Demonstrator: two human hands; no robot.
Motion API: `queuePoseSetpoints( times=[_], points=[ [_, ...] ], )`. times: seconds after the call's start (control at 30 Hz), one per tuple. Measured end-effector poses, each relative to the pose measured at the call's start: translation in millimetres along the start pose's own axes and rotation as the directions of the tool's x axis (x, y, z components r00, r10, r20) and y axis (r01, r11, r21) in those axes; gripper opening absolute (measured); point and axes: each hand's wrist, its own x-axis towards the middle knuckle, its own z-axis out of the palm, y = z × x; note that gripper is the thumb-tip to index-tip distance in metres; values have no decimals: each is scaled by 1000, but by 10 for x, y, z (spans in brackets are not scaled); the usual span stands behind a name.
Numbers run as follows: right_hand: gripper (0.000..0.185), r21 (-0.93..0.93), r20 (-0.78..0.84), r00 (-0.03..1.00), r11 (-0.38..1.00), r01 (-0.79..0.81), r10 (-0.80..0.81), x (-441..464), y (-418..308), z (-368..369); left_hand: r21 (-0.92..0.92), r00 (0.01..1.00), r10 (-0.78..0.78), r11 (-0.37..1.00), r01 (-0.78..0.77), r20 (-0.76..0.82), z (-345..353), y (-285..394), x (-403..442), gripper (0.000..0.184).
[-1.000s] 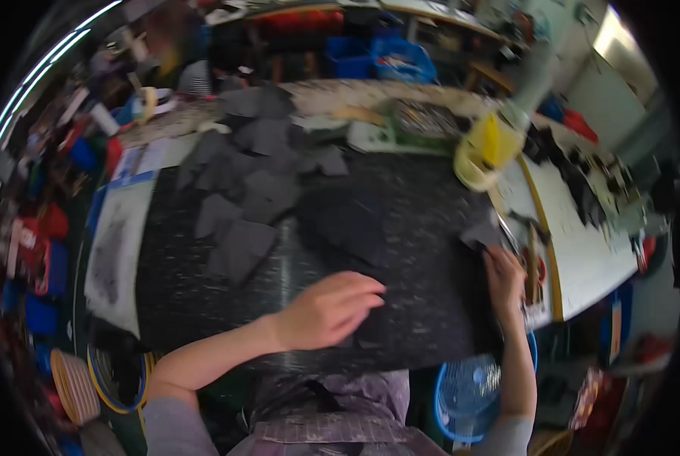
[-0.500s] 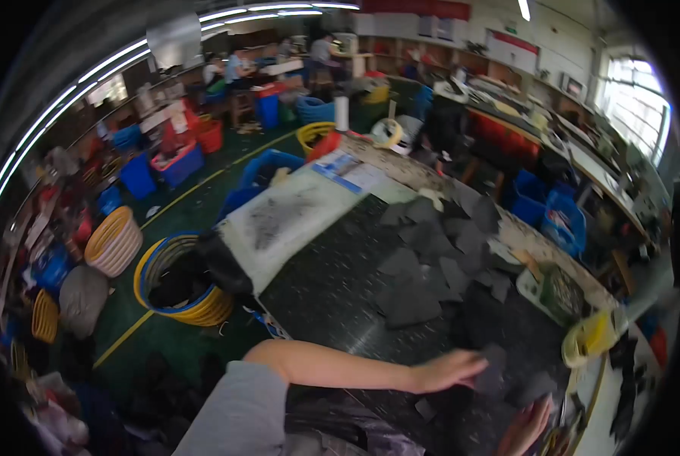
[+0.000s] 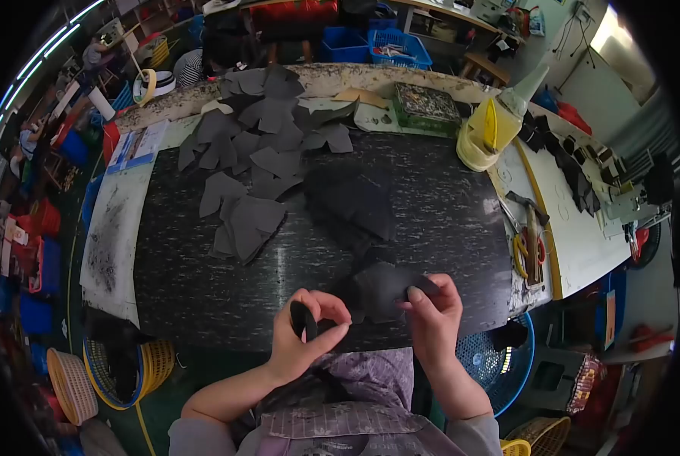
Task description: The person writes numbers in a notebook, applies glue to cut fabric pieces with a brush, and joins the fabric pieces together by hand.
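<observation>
My left hand (image 3: 309, 330) is over the table's front edge, its fingers curled around a small dark curved piece (image 3: 302, 319), perhaps leather or fabric. My right hand (image 3: 436, 311) pinches the edge of a dark grey cut piece (image 3: 425, 285) between thumb and fingers. Beneath and between the hands, another dark grey piece (image 3: 380, 285) lies on the black worktop (image 3: 446, 220). A darker stack of cut pieces (image 3: 351, 201) lies just beyond. Farther left, loose grey cut pieces (image 3: 253, 220) spread in an overlapping heap.
A yellowish bottle in a holder (image 3: 492, 125) stands at the back right beside a green box (image 3: 427, 105). Yellow-handled scissors (image 3: 520, 254) and a hammer (image 3: 532, 213) lie along the right edge. Baskets, including a blue one (image 3: 526, 346), stand below the table.
The view has swung right and down onto the table. My left hand has drawn back from the dark pieces and now curls around one; my right hand now pinches a piece.
</observation>
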Motion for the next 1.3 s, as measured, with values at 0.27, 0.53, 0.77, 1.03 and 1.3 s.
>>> queuePoseSetpoints(
  times=[0.27, 0.53, 0.77, 1.03, 1.3],
  points=[
    [38, -640, 509, 829, 541, 546, -234, -526, -220, -272, 438, 984, -176, 887, 144, 32, -43, -31, -304, 25],
    [28, -641, 210, 970, 733, 229, -119, -162, 36, -128, 767, 980, -135, 641, -26, 146, 4, 118, 420, 26],
    [12, -818, 253, 959, 501, 282, -127, 78, 237, -146, 791, 968, -216, 611, 30, 130, -88, -84, 784, 26],
    [14, -853, 327, 933, 377, 360, -153, 116, 299, -171, 883, 957, -171, 450, -134, 233, -37, -178, 757, 33],
    [20, -863, 489, 853, 43, 504, -181, 206, 152, -182, 749, 749, 70, 22, -662, 659, -108, 23, 422, 24]
  ],
)
